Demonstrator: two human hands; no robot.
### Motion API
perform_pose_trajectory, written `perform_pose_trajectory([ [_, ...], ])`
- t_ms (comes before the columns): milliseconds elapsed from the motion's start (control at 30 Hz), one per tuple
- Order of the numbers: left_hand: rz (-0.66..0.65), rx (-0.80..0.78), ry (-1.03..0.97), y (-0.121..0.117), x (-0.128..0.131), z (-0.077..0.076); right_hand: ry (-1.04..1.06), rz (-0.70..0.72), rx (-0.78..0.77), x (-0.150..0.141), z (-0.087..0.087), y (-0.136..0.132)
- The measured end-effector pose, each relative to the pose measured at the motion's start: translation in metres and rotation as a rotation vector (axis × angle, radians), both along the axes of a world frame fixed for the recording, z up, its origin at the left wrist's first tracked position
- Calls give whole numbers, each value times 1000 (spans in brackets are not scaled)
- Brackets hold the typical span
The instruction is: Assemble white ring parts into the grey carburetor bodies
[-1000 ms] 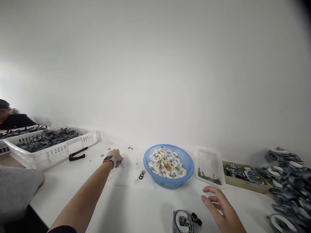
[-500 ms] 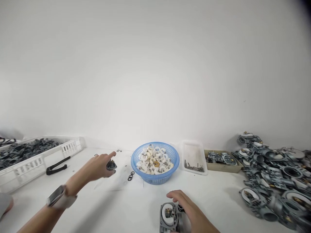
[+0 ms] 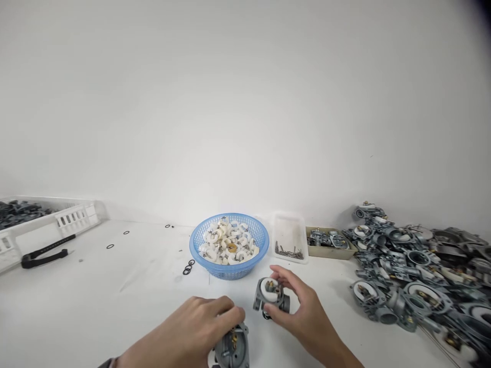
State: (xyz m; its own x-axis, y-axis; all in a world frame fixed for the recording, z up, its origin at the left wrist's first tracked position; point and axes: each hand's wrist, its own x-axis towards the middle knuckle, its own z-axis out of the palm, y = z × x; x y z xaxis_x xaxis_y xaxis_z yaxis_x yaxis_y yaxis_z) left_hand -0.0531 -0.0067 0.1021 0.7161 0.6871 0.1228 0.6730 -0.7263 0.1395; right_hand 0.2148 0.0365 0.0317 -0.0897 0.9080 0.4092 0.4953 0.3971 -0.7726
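Observation:
A grey metal carburetor body (image 3: 233, 350) with brass parts inside and no float showing is at the bottom middle. My left hand (image 3: 195, 327) is closed over its upper left side, fingers curled. To the right, my right hand (image 3: 301, 312) grips a second carburetor (image 3: 264, 296), thumb in front and fingers behind. A white float (image 3: 269, 290) sits in its round opening, which faces up, and a black ring shows beneath it. Just beyond both hands stands a blue basket (image 3: 230, 271) heaped with white floats and one tan float.
A white tray (image 3: 289, 225) holds metal pins. Beside it is a box (image 3: 332, 251) with carburetor parts. Carburetors (image 3: 402, 276) are piled at the right. A white crate (image 3: 38, 230) of dark parts, a black strap-like handle (image 3: 46, 258) and loose black rings (image 3: 187, 267) lie left.
My left hand has come from the left, where it held a small dark part, to the bottom middle. My right hand now grips a carburetor farther forward. The camera view has turned right.

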Motion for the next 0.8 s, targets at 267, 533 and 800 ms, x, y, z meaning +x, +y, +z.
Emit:
perform_pose_trajectory([
  [267, -118, 99, -239, 12, 16, -57, -68, -43, -4, 14, -18, 27],
  [533, -125, 3, -318, 16, 13, -72, -81, -55, -27, 13, -20, 26],
  [800, -135, -141, -338, 14, 9, -84, -169, -45, -51, 9, -12, 18],
])
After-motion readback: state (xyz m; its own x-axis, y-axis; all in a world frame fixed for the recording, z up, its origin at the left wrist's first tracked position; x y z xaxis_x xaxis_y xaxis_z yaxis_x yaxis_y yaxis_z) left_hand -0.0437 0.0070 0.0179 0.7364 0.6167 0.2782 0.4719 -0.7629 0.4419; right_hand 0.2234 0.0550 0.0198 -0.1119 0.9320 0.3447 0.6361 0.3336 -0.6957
